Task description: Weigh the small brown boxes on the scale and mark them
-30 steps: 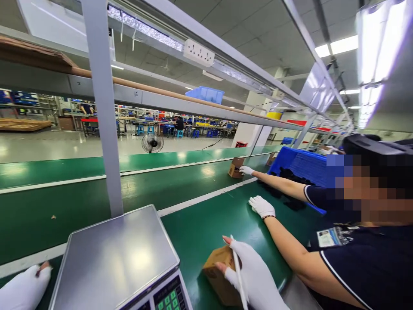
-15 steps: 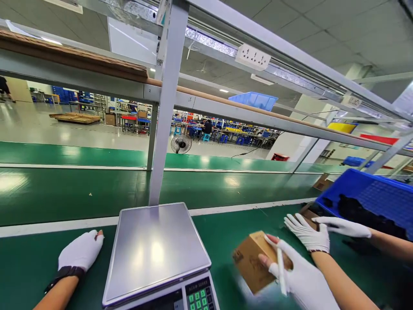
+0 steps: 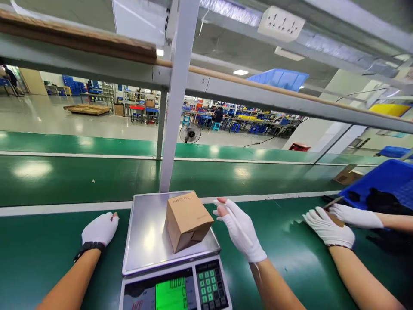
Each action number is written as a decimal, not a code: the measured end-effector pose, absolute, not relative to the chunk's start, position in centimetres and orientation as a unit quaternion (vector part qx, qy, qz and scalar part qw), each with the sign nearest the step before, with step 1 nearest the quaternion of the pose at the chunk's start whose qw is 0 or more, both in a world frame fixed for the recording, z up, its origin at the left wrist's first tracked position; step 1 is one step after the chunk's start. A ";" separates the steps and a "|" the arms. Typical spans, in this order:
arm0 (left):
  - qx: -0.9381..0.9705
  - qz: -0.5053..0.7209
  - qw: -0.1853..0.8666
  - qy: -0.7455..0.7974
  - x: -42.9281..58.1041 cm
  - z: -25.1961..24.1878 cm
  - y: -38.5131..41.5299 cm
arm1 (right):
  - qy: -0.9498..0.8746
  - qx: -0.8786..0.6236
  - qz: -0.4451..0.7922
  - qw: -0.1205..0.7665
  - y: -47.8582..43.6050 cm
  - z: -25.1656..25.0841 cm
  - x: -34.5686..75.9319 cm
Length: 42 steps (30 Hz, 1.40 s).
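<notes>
Cardboard box (image 3: pixel 189 219) sits askew on the metal pan of the scale (image 3: pixel 143 234), right of the pan's middle, printing on its top face. Below the pan, the scale's display (image 3: pixel 171 292) glows green beside the keypad (image 3: pixel 211 284).

Just off the box's right side is the right hand (image 3: pixel 239 228), gloved in white with bare fingertips showing, its fingers parted and clear of the cardboard. The left hand (image 3: pixel 100 228) rests on the green work surface (image 3: pixel 41 249) left of the scale, a black band (image 3: pixel 88 248) at its wrist; its fingers curl down, and whether they hold anything cannot be told.

To the right, a co-worker's gloved hands (image 3: pixel 332 230) hold a brown piece (image 3: pixel 336 219) before a blue crate (image 3: pixel 364 183) of dark items (image 3: pixel 383 202), crowding that side. Close behind the scale, an upright post (image 3: pixel 177 99) blocks the way straight back, and a long beam (image 3: pixel 274 101) crosses above the green belt (image 3: pixel 80 181). Farther off stands a fan (image 3: pixel 190 134).
</notes>
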<state>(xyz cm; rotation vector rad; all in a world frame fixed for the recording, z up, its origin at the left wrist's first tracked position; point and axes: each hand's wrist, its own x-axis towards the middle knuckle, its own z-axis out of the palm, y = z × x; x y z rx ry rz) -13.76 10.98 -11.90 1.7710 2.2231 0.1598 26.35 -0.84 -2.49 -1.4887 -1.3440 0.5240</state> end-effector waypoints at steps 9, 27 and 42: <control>0.597 0.061 0.137 0.788 -13.5 -11.9 11.2 | -0.385 -0.724 0.224 0.527 -4.1 -16.9 29.7; 0.534 0.404 0.240 0.703 -9.4 -6.4 0.9 | -0.413 -0.655 0.266 0.574 -1.9 -11.6 29.8; 0.713 0.405 0.311 0.480 2.6 0.5 1.5 | -0.712 -0.506 0.196 0.445 -0.2 5.3 20.3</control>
